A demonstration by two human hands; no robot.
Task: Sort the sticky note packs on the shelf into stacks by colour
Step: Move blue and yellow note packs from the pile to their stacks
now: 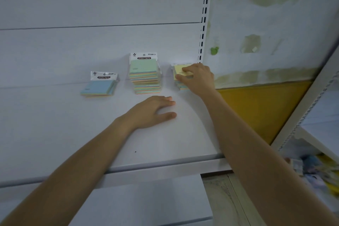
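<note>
Three groups of sticky note packs stand on the white shelf (55,134). A single blue-topped pack (98,88) lies at the left. In the middle rises a tall stack of green-topped packs (145,77). At the right, against the back corner, is a short stack with a yellow-topped pack (178,71) on top. My right hand (197,77) rests on that yellow pack, fingers and thumb closed around its right side. My left hand (154,112) lies flat on the shelf in front of the green stack, fingers apart, holding nothing.
A white slotted upright (204,24) marks the shelf's right end. Beyond it is a stained wall with a yellow panel (256,108). Another white rack (315,108) stands at the far right with blurred goods (315,170) below. A lower shelf (146,203) juts out beneath.
</note>
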